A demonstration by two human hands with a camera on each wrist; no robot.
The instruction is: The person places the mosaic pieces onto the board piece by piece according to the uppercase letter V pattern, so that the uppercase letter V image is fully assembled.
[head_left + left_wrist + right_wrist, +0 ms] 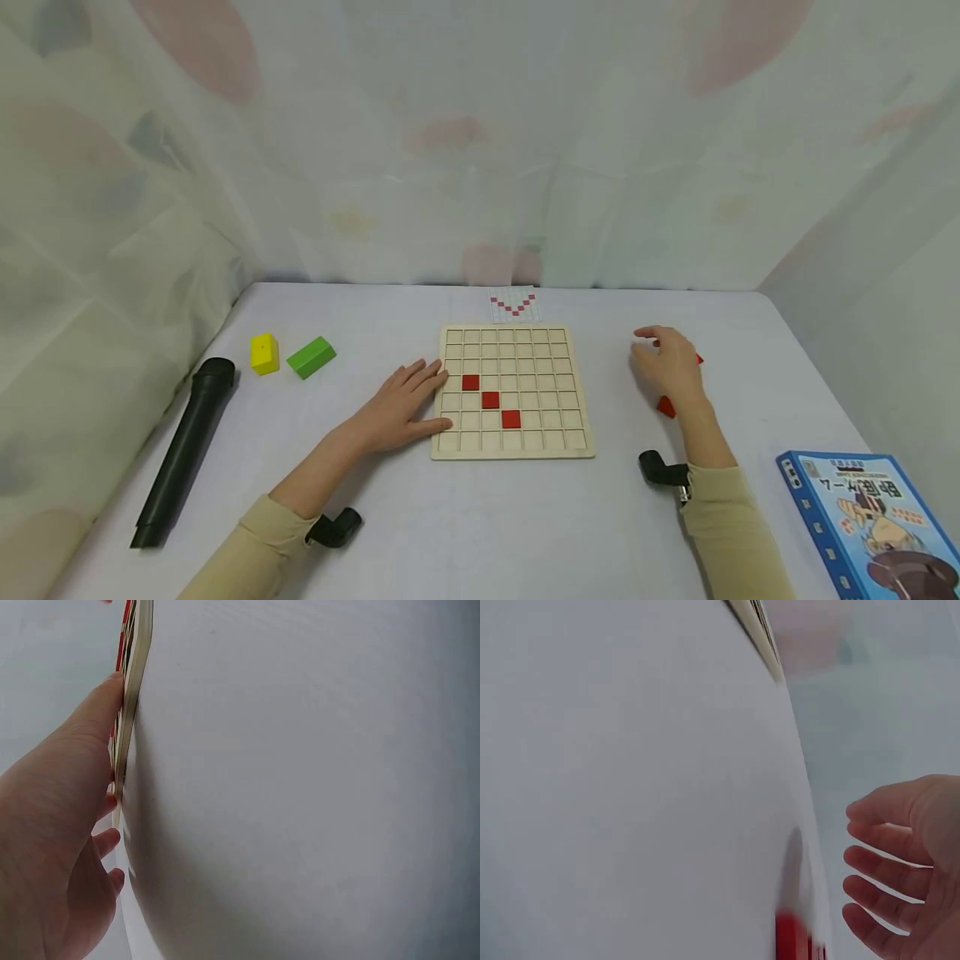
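Note:
A square wooden grid board [536,450] lies flat on the white table, with three red squares stepping down diagonally in its cells, one being the middle square [491,400]. My left hand [397,414] rests at the board's left edge, fingers spread and fairly straight, fingertips on its rim. In the left wrist view, the thumb lies along the board's edge [133,682]. To the right of the board, my right hand [670,363] hovers with loosely bent fingers and nothing seen between them. Red pieces [666,407] lie beneath it, partly hidden; the right wrist view shows red blocks [787,937] below the fingers.
A small pattern card [514,305] with a red V lies behind the board. Yellow [264,354] and green [311,357] blocks are at the left, near a black tube [183,454]. A blue boxed item [862,517] occupies the front right. Patterned cloth hangs behind.

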